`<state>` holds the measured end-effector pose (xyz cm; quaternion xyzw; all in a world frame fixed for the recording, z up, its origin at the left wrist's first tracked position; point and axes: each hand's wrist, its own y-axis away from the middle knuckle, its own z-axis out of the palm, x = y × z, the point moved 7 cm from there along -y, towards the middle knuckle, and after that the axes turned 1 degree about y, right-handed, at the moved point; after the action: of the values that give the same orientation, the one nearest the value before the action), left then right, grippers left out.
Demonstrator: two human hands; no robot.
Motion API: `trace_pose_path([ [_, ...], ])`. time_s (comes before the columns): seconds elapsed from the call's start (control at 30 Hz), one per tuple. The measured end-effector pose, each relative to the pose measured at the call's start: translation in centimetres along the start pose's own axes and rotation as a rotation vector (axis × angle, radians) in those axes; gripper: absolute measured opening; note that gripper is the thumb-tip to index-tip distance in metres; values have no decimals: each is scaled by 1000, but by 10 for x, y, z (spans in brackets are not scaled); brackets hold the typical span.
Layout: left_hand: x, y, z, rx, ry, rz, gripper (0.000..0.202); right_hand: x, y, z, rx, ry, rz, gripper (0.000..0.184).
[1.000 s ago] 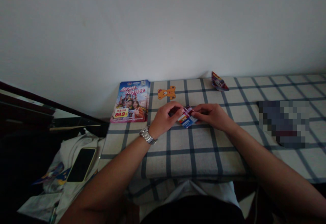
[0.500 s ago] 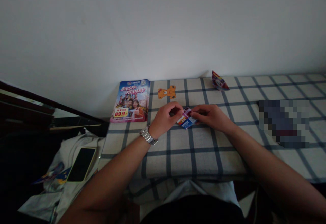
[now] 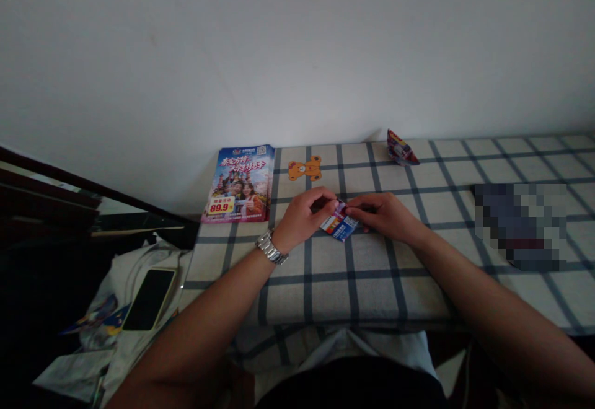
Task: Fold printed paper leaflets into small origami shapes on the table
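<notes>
A small folded paper flyer, blue with coloured print, is held between both hands just above the checked tablecloth. My left hand, with a metal-band watch on the wrist, pinches its upper left side between thumb and fingers. From the other side, my right hand grips the upper right part of the flyer, its fingertips close to those of the left. The fingers cover part of the folds. Behind the hands lies a brown bear figure, flat on the cloth.
A stack of printed flyers lies at the table's left end. Near the wall stands a folded paper piece. A blurred-out dark item is on the right. Below left, a phone rests on white bags.
The folded flyer has shifted slightly down and shows more of its lower printed face. My fingertips have come closer together at its top edge.
</notes>
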<state>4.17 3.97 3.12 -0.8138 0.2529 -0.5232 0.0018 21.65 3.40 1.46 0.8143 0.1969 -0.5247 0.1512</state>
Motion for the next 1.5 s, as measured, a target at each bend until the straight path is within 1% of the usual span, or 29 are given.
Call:
trace_pose_path([
  [0.23, 3, -1, -1, 36, 74, 4, 20, -5, 0, 1, 12, 5, -15, 34],
  [0.37, 4, 0, -1, 42, 80, 5, 19, -9, 1, 3, 22, 48, -35, 33],
  [0.5, 3, 1, 0, 33, 63, -13, 21, -11, 2, 4, 10, 59, -59, 34],
  [0.63, 3, 0, 2, -1, 81, -6, 25, -10, 2, 4, -2, 51, -70, 33],
  [0.77, 4, 0, 1, 0, 32, 12, 25, -13, 2, 3, 14, 93, -93, 32],
  [0.93, 6, 1, -4, 78, -92, 23, 20, -10, 1, 2, 43, 90, -64, 34],
  [1.03, 7, 1, -5, 99, -116, 28, 16, -9, 1, 2, 66, 94, -54, 35],
  [1.2, 9, 2, -3, 75, -99, 42, 10, -13, 0, 2, 94, 175, -125, 30],
  [1.33, 11, 2, 0, 41, -85, 68, 13, -11, -1, 1, 101, 188, -141, 30],
  [1.5, 11, 0, 3, 15, -67, 84, 10, -8, -2, 1, 113, 197, -165, 26],
])
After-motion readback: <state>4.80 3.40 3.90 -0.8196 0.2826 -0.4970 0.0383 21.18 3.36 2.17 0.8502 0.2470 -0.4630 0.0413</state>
